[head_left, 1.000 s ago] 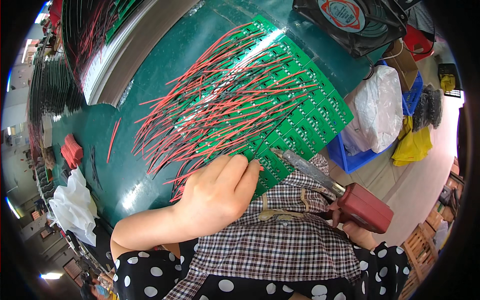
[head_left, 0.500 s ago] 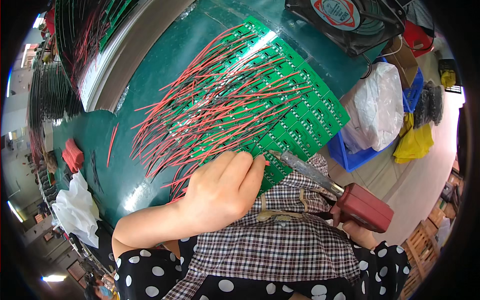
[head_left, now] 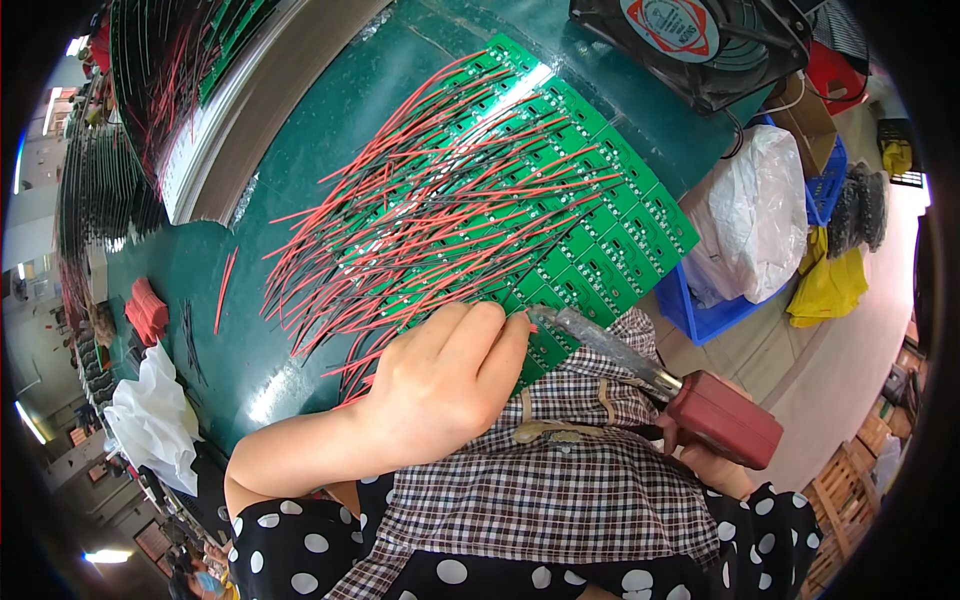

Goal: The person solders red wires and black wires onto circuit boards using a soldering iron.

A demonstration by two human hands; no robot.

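Note:
A green circuit board panel (head_left: 640, 235) lies on the table, with many red and black wires (head_left: 430, 215) fanning across it to the left. My left hand (head_left: 440, 375) rests over its lower edge, fingertips pinched on a red wire whose end shows by the fingers. From the right, my right hand (head_left: 715, 468) grips a soldering iron (head_left: 725, 418) with a dark red, blocky handle. The iron's tip is at the board just beside my left fingertips. Whether it touches the wire cannot be made out. Part of my right hand is hidden behind the handle.
A black fan (head_left: 700, 45) stands at the far right. Below it, a blue crate (head_left: 690, 315) holds a white plastic bag (head_left: 750, 215). Stacked boards (head_left: 240, 110) with wires rise at the far left. Loose red wires (head_left: 225, 290) and a red wire bundle (head_left: 147, 310) lie on the left.
The soldering iron has shifted slightly left and down, its tip now closer to my left fingertips. My left hand and the board have stayed in place.

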